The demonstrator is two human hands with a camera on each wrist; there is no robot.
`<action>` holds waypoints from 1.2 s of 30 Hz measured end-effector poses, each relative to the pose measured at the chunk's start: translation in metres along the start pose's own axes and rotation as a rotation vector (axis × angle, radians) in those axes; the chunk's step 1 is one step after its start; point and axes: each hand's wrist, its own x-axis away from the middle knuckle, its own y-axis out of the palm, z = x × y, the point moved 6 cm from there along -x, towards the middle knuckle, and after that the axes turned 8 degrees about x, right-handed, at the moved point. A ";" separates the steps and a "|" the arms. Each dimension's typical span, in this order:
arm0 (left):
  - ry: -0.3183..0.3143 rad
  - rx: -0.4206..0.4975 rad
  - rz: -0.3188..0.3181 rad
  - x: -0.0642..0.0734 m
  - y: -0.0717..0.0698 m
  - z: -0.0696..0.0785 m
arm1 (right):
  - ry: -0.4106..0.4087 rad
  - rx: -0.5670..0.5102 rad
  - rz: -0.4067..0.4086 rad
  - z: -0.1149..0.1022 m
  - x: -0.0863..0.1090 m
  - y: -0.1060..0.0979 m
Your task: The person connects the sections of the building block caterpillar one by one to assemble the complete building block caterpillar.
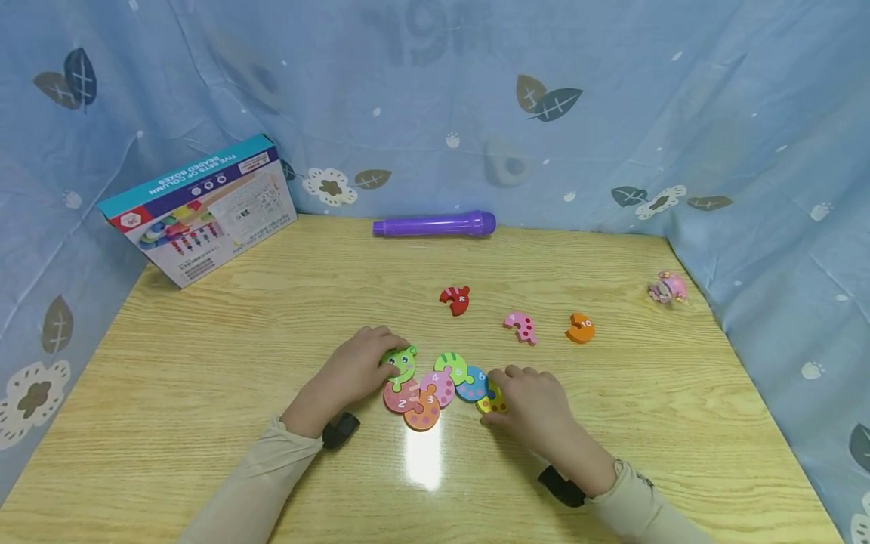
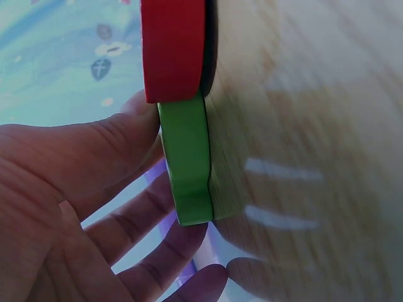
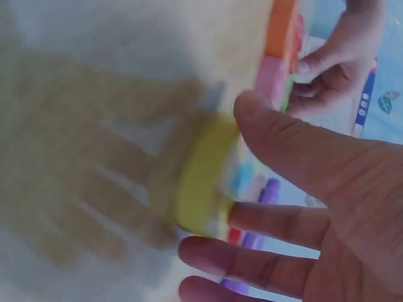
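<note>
Blue cloth: hangs across the top and down both sides of the frame, printed with leaves and flowers.
Wooden table: fills the middle and bottom, with a bright reflection at lower centre.
Box: upper left, tilted beside the cloth, its lettering upside down.
Beige sleeves: come in from the bottom edge, one left of centre, one right.
Left hand: near the centre, thumb and fingers pinching the green head piece by its edge.
Right hand: right of centre, thumb and fingers gripping opposite edges of the yellow piece and covering part of it.
Caterpillar row: just below centre, flat on the table, winding from the head piece through dusty-red 2, orange 3, pink 4, green 5 and blue 6 to the yellow piece; whether that last joint is fully fitted cannot be told.
Purple microphone: upper centre, lying lengthwise near the cloth.
Black bands: one at each wrist.
Pink figurine: right side, near the table's edge.
Loose pieces: red 8 above the row, then pink 9 and orange 10 towards the right, all apart from one another.
</note>
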 end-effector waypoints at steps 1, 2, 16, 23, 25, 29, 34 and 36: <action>0.000 0.000 0.000 0.000 0.000 0.000 | -0.007 0.006 0.004 0.001 -0.002 -0.002; -0.001 0.001 -0.001 0.000 0.000 0.000 | -0.011 0.007 0.013 0.003 -0.004 -0.006; 0.008 0.002 -0.010 0.000 0.005 -0.004 | -0.062 -0.085 -0.004 0.028 -0.097 -0.034; 0.015 0.003 0.003 0.000 0.004 -0.003 | -0.159 -0.096 -0.118 0.019 -0.139 -0.015; 0.017 0.007 0.004 -0.001 0.004 -0.002 | -0.163 -0.069 -0.154 0.018 -0.144 -0.010; 0.014 0.001 0.002 -0.002 0.003 -0.002 | -0.170 -0.018 -0.175 0.017 -0.151 -0.004; 0.014 -0.005 0.007 -0.001 0.001 -0.003 | -0.189 -0.014 -0.163 0.017 -0.152 -0.006; 0.017 -0.002 0.009 -0.001 0.001 -0.003 | -0.203 -0.010 -0.163 0.018 -0.148 -0.008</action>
